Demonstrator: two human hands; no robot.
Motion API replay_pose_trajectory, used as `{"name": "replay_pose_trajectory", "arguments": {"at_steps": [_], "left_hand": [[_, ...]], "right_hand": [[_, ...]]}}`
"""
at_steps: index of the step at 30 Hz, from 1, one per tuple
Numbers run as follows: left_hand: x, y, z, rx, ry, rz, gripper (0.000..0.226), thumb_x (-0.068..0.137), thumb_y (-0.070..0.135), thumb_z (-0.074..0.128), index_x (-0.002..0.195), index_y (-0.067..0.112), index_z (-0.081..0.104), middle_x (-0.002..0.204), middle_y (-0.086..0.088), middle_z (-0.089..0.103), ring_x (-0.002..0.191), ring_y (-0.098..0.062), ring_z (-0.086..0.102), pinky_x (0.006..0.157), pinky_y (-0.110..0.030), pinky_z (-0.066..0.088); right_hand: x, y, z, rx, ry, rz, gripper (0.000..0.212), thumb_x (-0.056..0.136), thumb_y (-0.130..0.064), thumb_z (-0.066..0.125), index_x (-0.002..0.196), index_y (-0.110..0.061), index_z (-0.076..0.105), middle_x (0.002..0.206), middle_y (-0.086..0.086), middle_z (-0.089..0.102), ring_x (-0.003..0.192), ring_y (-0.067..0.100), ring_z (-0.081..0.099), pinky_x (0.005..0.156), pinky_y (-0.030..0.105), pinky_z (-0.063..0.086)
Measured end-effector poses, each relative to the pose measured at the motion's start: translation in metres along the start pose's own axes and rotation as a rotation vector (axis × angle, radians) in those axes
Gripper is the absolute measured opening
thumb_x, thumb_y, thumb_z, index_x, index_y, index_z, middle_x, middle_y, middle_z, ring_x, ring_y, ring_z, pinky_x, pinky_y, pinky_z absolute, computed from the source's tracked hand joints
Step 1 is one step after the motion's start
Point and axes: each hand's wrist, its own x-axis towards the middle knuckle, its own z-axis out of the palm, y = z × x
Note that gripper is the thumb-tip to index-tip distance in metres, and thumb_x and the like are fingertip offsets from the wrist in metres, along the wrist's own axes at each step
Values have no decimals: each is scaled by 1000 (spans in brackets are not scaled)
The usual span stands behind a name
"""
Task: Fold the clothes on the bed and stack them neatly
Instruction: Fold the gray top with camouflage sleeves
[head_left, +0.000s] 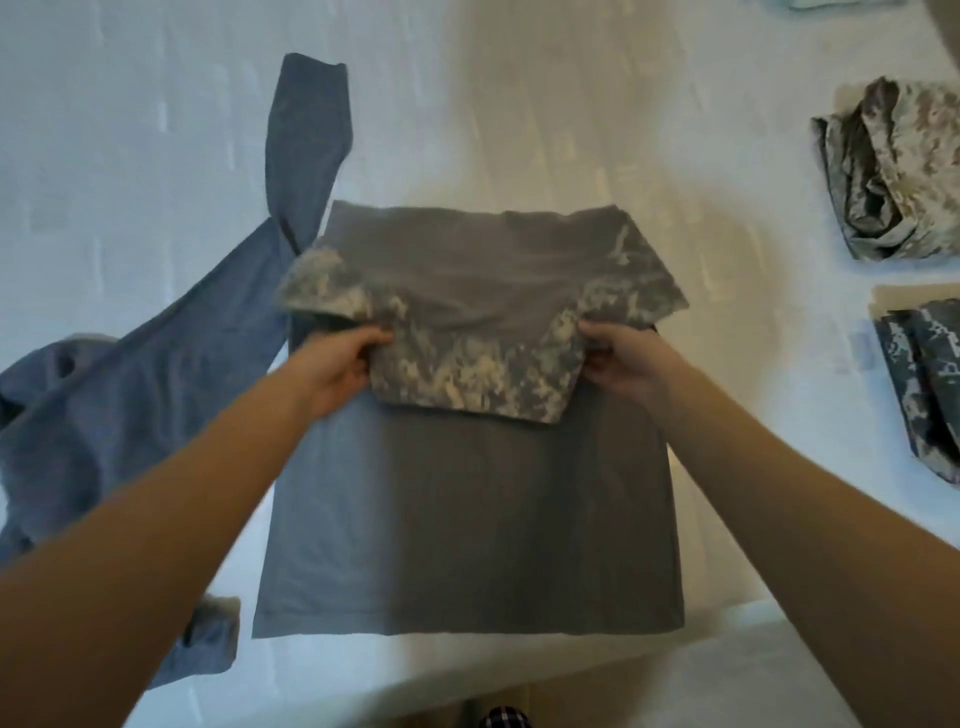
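A grey shirt with camouflage shoulders (467, 509) lies flat on the white bed (545, 114), hem toward me. Its top part is folded down over the body, so the camouflage panel (472, 374) lies across the middle. My left hand (337, 369) grips the left edge of this folded flap, fingers curled under the cloth. At the flap's right edge my right hand (623, 364) grips it the same way. A blue long-sleeved garment (156, 374) lies unfolded to the left, partly under my left forearm.
At the right edge of the bed sit two folded camouflage bundles, one lighter (893, 171) and one darker (924, 379). A pale folded item (831, 4) shows at the top right corner. The bed's near edge runs below the shirt's hem.
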Motion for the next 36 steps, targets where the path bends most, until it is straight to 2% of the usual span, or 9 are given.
{"name": "replay_pose_trajectory", "arguments": {"at_steps": [4,8,13,17,20,23,27,31,36], "left_hand": [[5,-28,-15,4,126,-30,15,88,3,59,92,17,61,91,1,65,81,-8,62,58,-20,53],[3,-19,-22,237,131,7,9,88,13,63,87,22,61,87,6,64,79,-4,59,63,-19,40],[-4,-4,-17,75,83,123,10,93,8,53,99,9,60,86,-5,68,70,-12,67,63,-25,58],[-10,-30,-25,342,134,52,33,95,6,49,128,7,49,103,-9,61,74,-11,60,65,-25,52],[-19,-53,-35,439,256,170,44,91,5,55,133,3,44,107,-11,58,81,-13,58,71,-23,46],[-50,-84,-53,584,385,309,48,86,6,64,131,4,45,124,-12,54,109,-21,53,90,-29,43],[-93,-139,-89,868,586,272,58,77,12,75,128,0,50,126,-22,55,117,-39,51,99,-50,43],[-110,-171,-96,660,591,101,59,81,22,74,128,0,45,117,-20,61,105,-39,59,87,-42,46],[-132,-185,-104,736,572,189,37,92,29,58,82,-5,49,71,-20,51,64,-28,48,57,-29,37]], "right_hand": [[10,15,-11,9,76,2,19,87,7,49,87,-12,52,84,7,57,81,21,58,76,36,52],[6,7,-16,-157,68,21,20,87,5,52,89,-14,53,86,5,60,74,18,59,69,34,54],[-2,-7,-20,-36,-64,19,19,90,4,50,96,-13,55,68,1,70,56,12,68,51,22,55],[-5,19,-26,-257,99,22,23,90,-2,55,113,-7,53,93,9,67,70,16,64,57,24,56],[-14,46,-36,-310,243,-62,34,90,-5,58,122,-2,48,96,13,62,71,17,61,54,22,54],[-46,83,-57,-645,407,-262,31,85,-9,63,115,-6,53,104,13,62,84,19,56,73,31,48],[-95,144,-96,-963,572,-306,38,81,-14,70,114,-2,55,114,18,55,104,32,52,92,41,44],[-110,176,-110,-826,616,-155,51,78,-23,75,118,-5,48,110,12,51,97,28,53,86,44,49],[-116,172,-138,-577,537,-73,13,84,-13,68,87,-3,61,77,12,62,78,34,59,74,50,52]]}}
